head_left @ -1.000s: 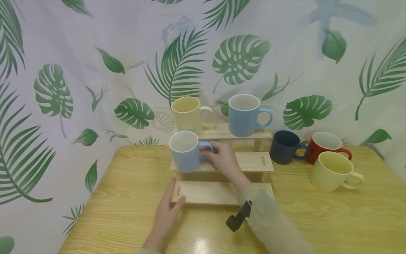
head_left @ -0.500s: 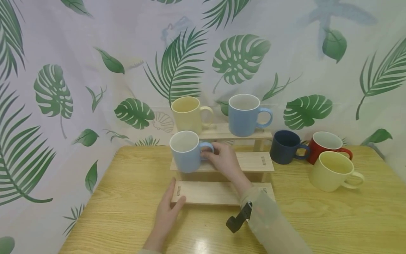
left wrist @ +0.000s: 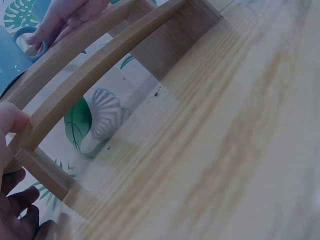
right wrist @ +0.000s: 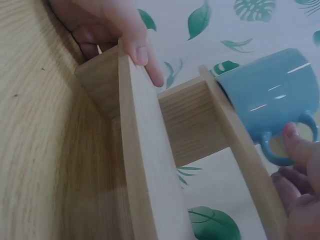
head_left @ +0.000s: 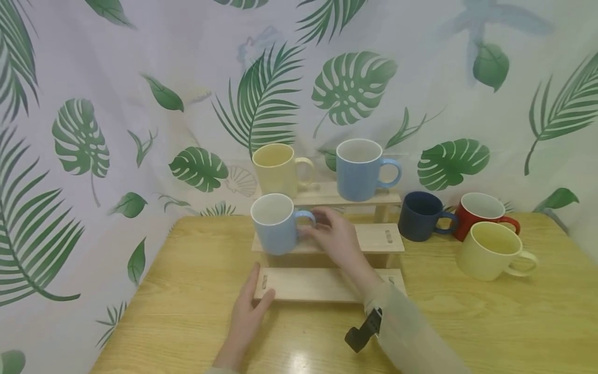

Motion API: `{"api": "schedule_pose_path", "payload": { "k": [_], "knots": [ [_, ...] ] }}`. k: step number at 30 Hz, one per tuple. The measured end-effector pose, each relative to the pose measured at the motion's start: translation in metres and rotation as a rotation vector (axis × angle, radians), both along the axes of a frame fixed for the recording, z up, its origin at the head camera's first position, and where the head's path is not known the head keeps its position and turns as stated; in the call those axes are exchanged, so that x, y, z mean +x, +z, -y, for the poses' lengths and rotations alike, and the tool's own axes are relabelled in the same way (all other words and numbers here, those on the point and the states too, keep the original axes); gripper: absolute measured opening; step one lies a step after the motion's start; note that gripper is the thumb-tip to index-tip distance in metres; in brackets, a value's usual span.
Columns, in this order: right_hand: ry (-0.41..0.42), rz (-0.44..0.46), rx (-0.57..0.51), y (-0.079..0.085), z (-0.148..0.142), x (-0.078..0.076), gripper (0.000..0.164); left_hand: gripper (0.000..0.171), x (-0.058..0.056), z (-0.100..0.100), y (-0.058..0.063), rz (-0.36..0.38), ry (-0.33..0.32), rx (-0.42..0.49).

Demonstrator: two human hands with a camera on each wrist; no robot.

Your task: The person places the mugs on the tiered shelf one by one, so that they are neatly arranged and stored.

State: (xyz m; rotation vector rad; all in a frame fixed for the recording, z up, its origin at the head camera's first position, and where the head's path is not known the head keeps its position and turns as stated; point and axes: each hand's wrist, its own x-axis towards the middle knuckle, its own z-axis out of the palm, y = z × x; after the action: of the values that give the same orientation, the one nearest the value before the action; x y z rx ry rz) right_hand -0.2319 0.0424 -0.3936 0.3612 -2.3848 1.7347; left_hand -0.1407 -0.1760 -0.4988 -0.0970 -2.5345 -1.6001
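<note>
A light blue mug [head_left: 274, 231], white inside, stands upright at the left end of the middle step of a three-step wooden rack [head_left: 322, 284]. My right hand [head_left: 338, 236] is at its handle from the right. In the right wrist view the thumb overlaps the mug handle [right wrist: 276, 156], with the other fingers curled below. My left hand [head_left: 247, 311] grips the left end of the rack's lowest step, thumb along the front edge. In the left wrist view that hand's thumb [left wrist: 12, 117] lies against the wooden board, its other fingers bent beneath.
On the top step stand a yellow mug [head_left: 275, 174] and a blue mug [head_left: 358, 171]. Right of the rack, a navy mug [head_left: 420, 218], a red mug [head_left: 476, 210] and a tilted yellow mug [head_left: 490, 252] sit close together on the table [head_left: 187, 322]. A leaf-print cloth [head_left: 187, 119] hangs behind.
My right hand and forearm have shifted slightly right, the fingers drawing back a little along the mug's handle. The mug stays on the middle step. My left hand keeps its hold on the rack.
</note>
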Motion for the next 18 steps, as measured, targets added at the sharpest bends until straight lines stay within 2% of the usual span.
{"api": "schedule_pose_path", "payload": {
  "k": [5, 13, 18],
  "knots": [
    [0.023, 0.013, -0.004, 0.001, -0.022, 0.022, 0.045, 0.070, 0.001, -0.002, 0.001, -0.007, 0.007, -0.001],
    [0.017, -0.081, 0.034, -0.002, -0.073, 0.045, 0.042, 0.070, 0.000, -0.002, -0.002, -0.011, 0.016, -0.023],
    [-0.058, -0.134, 0.103, 0.003, -0.109, 0.058, 0.037, 0.071, 0.001, -0.002, -0.002, -0.016, 0.012, -0.014]
  ]
}}
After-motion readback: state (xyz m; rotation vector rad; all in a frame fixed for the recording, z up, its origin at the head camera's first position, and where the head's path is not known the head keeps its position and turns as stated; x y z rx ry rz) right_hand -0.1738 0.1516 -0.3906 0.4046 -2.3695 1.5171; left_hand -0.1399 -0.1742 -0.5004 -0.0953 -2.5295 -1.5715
